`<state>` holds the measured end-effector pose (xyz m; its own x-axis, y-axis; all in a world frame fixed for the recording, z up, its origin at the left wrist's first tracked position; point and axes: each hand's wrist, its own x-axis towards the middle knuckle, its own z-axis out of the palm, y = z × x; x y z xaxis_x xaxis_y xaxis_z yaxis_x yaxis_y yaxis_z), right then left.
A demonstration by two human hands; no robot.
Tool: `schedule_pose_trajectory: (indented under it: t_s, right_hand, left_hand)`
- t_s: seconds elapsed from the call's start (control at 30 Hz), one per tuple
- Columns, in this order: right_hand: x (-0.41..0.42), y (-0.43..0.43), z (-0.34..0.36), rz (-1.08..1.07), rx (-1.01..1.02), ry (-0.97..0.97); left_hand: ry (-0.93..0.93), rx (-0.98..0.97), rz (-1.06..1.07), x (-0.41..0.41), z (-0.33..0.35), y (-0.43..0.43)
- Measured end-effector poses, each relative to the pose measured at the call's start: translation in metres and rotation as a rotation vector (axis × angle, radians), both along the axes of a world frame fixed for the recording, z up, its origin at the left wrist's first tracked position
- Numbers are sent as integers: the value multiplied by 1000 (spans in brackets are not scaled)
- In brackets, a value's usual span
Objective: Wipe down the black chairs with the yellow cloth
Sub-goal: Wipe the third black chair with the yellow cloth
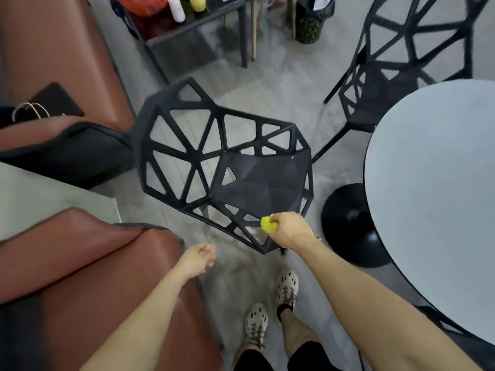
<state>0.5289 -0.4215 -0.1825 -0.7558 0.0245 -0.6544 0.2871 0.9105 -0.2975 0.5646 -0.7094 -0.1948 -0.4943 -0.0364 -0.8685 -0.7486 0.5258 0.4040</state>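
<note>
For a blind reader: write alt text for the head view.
The right hand grips a balled yellow cloth at the edge of a black lattice chair. The left hand hangs free; a second black chair stands by a round grey table.

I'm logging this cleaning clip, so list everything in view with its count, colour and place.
near chair: one, black, centre
far chair: one, black, top right
yellow cloth: one, yellow, at near chair's front edge
round table: one, pale grey top, black base, right
sofas: two, brown, left
bag: one, black, left, between sofas
shoes: two, cream, bottom centre
left hand: one, empty, loosely curled, lower centre
right hand: one, grips yellow cloth
</note>
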Motion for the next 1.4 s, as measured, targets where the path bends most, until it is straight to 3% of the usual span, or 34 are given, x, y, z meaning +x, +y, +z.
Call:
schedule_pose_trajectory:
  t_s: [0.27, 0.43, 0.5, 0.67, 0.8, 0.93, 1.4]
  right_hand:
    - [-11, -14, 95, -55, -48, 54]
    - [-37, -29, 106, -128, -20, 15]
    - [-52, -35, 105, -170, -13, 4]
    - [-72, -53, 99, -319, 35, 4]
    - [-76, -66, 90, -378, 47, -42]
    - [-69, -75, 86, -466, 31, -60]
    - [31, -37, 107, -739, 13, -173]
  left_hand:
    - [425, -309, -220, -84, 110, -86]
    - [798, -445, -189, -180, 119, -126]
    - [864, -470, -204, -227, 113, -138]
    - [604, -306, -295, -341, 92, -143]
    - [491, -60, -278, -370, 73, -128]
    - [474, 126, -35, -363, 51, -119]
    - [419, 205, -179, -253, 54, -34]
